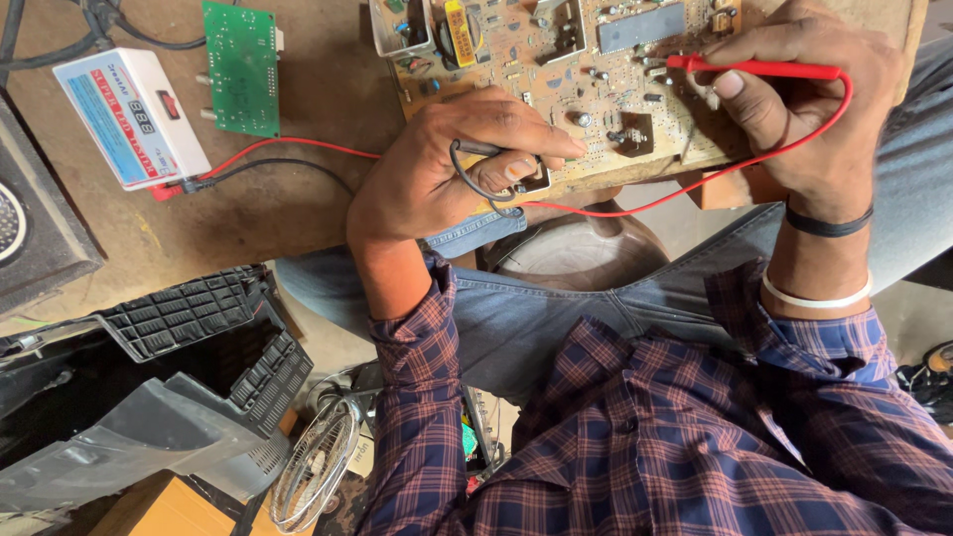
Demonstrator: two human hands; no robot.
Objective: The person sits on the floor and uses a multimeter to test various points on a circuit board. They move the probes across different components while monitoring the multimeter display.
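I see my left hand (437, 174) pinching the thin black probe (486, 151), right hand (794, 99) gripping the slim red plastic probe (754, 67) — both on the tan circuit board (556, 89) at bench edge. Light, stiff, prob. fragile — hold by edges.

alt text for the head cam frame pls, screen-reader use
Seen from above, a person in a plaid shirt probes a tan circuit board on a workbench: the right hand holds a red probe, the left hand a black probe. Leads run to a white tester box beside a small green board.
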